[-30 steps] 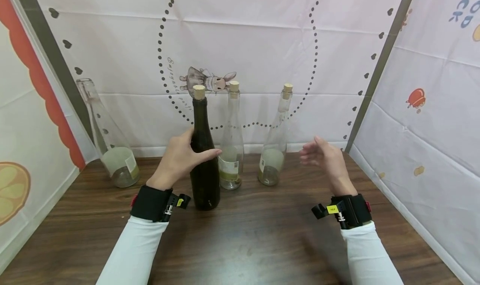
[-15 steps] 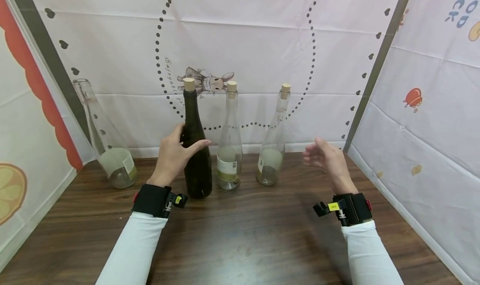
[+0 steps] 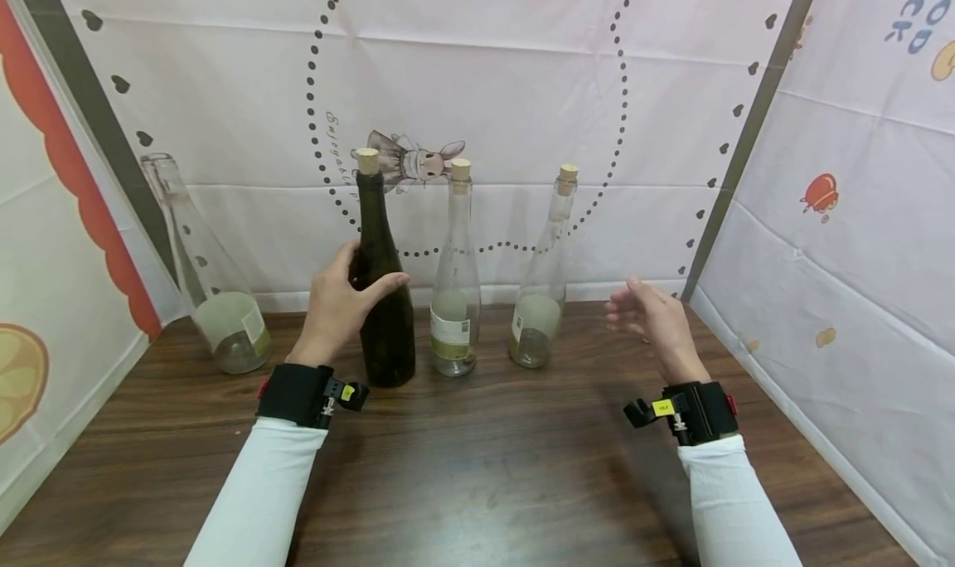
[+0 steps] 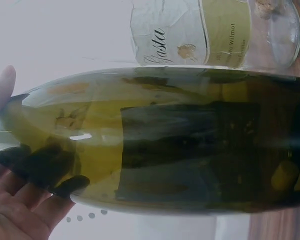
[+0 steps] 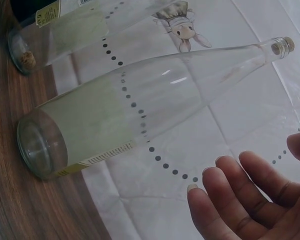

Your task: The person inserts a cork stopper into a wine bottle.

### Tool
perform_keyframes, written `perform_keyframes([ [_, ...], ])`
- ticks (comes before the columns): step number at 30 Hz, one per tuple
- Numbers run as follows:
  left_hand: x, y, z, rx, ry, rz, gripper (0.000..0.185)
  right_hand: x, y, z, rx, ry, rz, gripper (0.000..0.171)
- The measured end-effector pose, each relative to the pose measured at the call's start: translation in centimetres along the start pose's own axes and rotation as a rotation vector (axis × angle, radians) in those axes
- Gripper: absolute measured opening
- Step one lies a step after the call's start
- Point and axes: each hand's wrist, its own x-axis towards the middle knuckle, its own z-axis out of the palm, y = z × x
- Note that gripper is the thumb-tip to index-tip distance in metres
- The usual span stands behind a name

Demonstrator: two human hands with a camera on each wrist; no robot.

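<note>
Flanking dark bottle (image 3: 384, 285): clear bottles (image 3: 456, 302) (corked).

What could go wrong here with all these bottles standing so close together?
The left hand grips the dark bottle right beside a clear bottle; a sideways nudge could knock them together and topple one. The right hand hovers open near another clear bottle and might bump it.

Bare table (image 3: 477, 467) in front (passable); three corked bottles close-set behind.
</note>
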Motion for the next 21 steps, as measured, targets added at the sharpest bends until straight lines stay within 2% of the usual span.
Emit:
perform_keyframes([
  [3, 0.0, 0.1, -0.8, -0.013, -0.019, -0.001, 0.088, 0.0, 0.0, -0.1, -0.005, 0.005, 0.004, 0.062],
  [5, 0.0, 0.3, -1.7, -0.025, -0.009, 0.006, 0.095, 0.0, 0.1, -0.3, -0.021, 0.015, 0.007, 0.061],
  [9, -0.1, 1.4, -4.1, -0.05, 0.092, 0.015, 0.098, -0.1, 0.1, -1.0, -0.085, 0.055, 0.007, 0.06],
  [12, -0.3, 2.5, -5.8, -0.057, 0.229, 0.041, 0.092, -0.1, 0.3, -1.6, -0.133, 0.085, 0.006, 0.058],
  [16, -0.6, 3.2, -7.5, -0.031, 0.464, 0.119, 0.079, 0.0, 0.6, -2.5, -0.209, 0.128, 0.024, 0.053],
  [18, -0.7, 3.0, -8.2, 0.007, 0.569, 0.151, 0.075, 0.0, 0.8, -2.8, -0.246, 0.145, 0.032, 0.052],
  [21, -0.8, 2.3, -9.3, 0.065, 0.68, 0.173, 0.069, -0.1, 1.0, -3.1, -0.285, 0.161, 0.034, 0.053],
])
